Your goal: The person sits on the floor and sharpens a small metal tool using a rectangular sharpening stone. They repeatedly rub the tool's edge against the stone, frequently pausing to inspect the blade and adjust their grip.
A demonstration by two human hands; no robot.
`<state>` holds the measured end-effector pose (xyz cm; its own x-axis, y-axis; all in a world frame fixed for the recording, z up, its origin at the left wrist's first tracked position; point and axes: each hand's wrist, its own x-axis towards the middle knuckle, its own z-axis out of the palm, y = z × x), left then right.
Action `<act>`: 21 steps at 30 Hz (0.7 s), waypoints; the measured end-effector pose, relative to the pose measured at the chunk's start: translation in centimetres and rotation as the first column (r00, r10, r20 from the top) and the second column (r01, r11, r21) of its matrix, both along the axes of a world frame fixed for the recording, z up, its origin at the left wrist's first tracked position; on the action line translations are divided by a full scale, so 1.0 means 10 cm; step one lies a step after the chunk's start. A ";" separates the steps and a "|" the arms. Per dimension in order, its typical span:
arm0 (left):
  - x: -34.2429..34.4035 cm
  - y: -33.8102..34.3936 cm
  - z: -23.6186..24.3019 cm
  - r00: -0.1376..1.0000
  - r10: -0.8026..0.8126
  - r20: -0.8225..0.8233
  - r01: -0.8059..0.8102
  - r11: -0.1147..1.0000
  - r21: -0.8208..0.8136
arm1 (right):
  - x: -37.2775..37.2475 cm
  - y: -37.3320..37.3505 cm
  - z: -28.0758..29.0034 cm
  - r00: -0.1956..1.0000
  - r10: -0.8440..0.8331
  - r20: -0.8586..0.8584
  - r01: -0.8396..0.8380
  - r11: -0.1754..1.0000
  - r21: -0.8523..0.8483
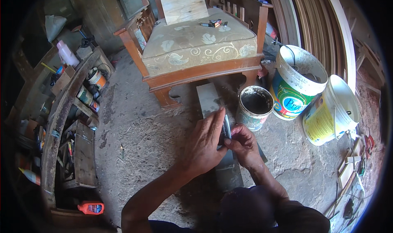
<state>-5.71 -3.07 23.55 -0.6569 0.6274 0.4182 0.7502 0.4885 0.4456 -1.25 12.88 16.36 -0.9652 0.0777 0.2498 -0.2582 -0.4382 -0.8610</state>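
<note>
A narrow metal blade (226, 126), seen nearly edge-on with a bright edge, stands between my hands. My right hand (244, 146) pinches its near end between thumb and fingers. My left hand (204, 145) is open, its fingers stretched out together and lying along the blade's left side, the thumb pointing towards my right hand. Below my hands a long flat grey board (208, 96) lies on the floor, with dark wet patches on it; my hands hide its middle. Just right of the blade is a stained paint can (254, 120) with dark liquid inside.
A wooden chair with a patterned cushion (196, 55) stands ahead, a small box (211, 23) on it. Two white buckets (286, 79) (330, 122) are at right, near leaning planks (315, 28). At left, a wooden bench (61, 106) holds cans and tools, with a red bottle (91, 207) nearby.
</note>
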 end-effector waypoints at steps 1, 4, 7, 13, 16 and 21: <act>0.01 -0.02 0.03 1.000 -0.011 0.007 0.012 1.000 -0.016 | -0.01 0.03 0.00 1.000 0.014 -0.001 -0.014 1.000 0.024; 0.02 -0.08 0.07 0.999 -0.034 0.027 0.035 0.998 -0.059 | -0.08 0.07 0.03 0.999 0.037 0.004 -0.038 0.997 0.073; 0.05 -0.13 0.06 0.998 -0.040 0.038 0.043 0.996 -0.077 | -0.16 0.06 0.08 1.000 0.003 0.006 -0.004 0.998 0.065; 0.04 -0.19 -0.04 0.995 -0.057 0.082 0.056 0.998 0.008 | -0.32 -0.02 0.16 0.999 0.005 0.051 0.001 0.993 -0.117; 0.00 -0.20 -0.12 0.981 -0.101 0.167 0.072 0.982 0.175 | -0.29 -0.14 0.17 0.996 -0.029 0.090 0.052 0.960 -0.276; -0.06 -0.18 -0.20 0.985 -0.138 0.099 0.109 0.962 0.249 | -0.26 -0.25 0.06 0.992 0.056 0.114 -0.019 0.953 -0.302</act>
<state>-6.35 -4.88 21.57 -0.6329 0.5963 0.4938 0.7351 0.2625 0.6251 -3.89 10.40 16.97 -0.9901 0.0946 0.1034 -0.1400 -0.6882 -0.7118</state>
